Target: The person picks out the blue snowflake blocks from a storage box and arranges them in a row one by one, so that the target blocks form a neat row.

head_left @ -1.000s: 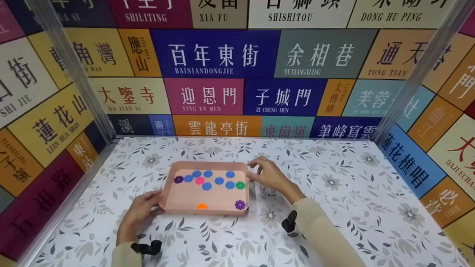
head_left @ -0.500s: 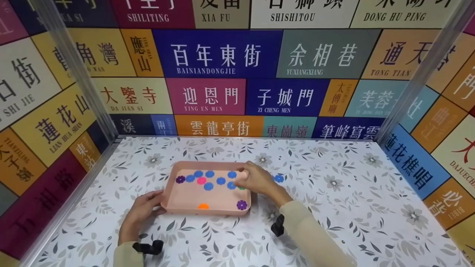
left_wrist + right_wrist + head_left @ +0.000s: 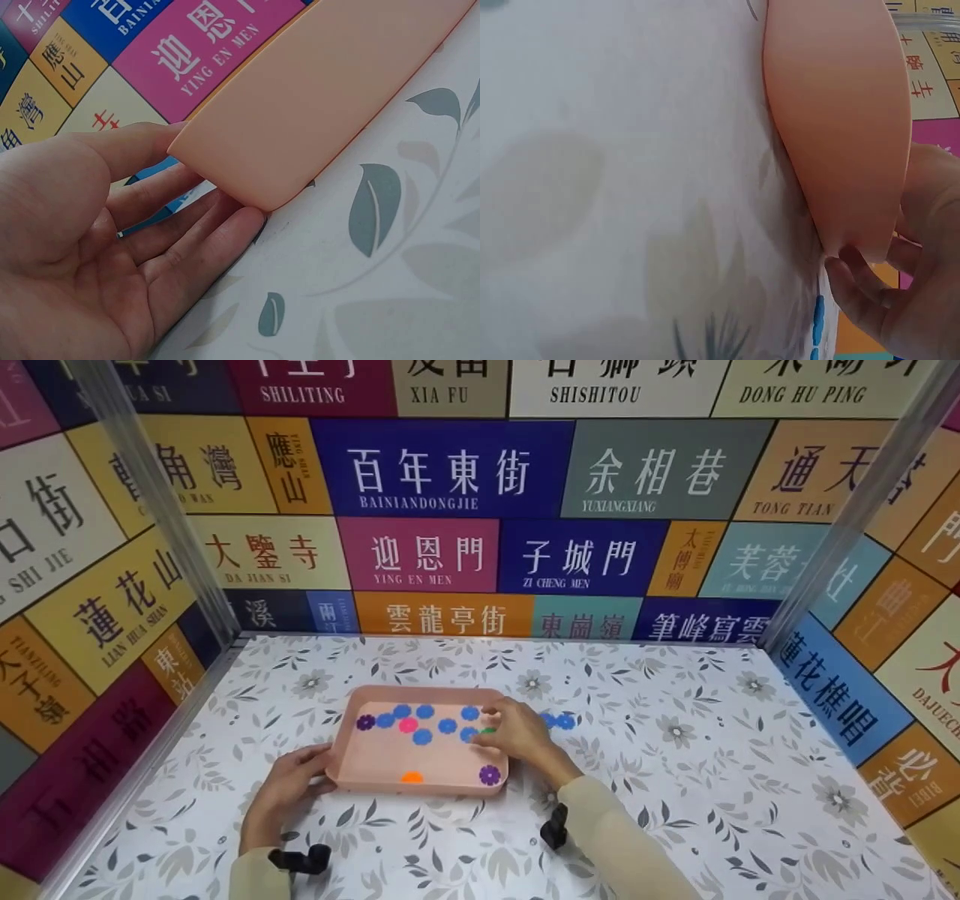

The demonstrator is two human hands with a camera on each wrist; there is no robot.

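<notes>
A shallow pink tray [image 3: 420, 789] lies on the table with several flower-shaped discs inside, among them blue discs [image 3: 422, 736], a pink disc [image 3: 407, 725], purple discs [image 3: 489, 775] and an orange disc [image 3: 412, 777]. My left hand [image 3: 289, 787] holds the tray's left front corner; in the left wrist view its thumb meets the rim and fingertips touch the lower corner. Reaching over the right wall, my right hand [image 3: 529, 739] has thumb and forefinger apart around a green disc [image 3: 488, 730], which is partly hidden. Its other fingers [image 3: 859, 307] hang near the tray's outer wall.
Outside the tray, just right of my right hand, blue discs [image 3: 564, 721] lie on the table. A white floral cloth [image 3: 675, 795] covers the tabletop. Walls of coloured name panels [image 3: 439, 469] enclose the back and sides.
My right hand has moved from beyond the tray's right wall to over its inside, partly covering the green disc. Blue discs outside have come into sight. My left hand stays at the corner.
</notes>
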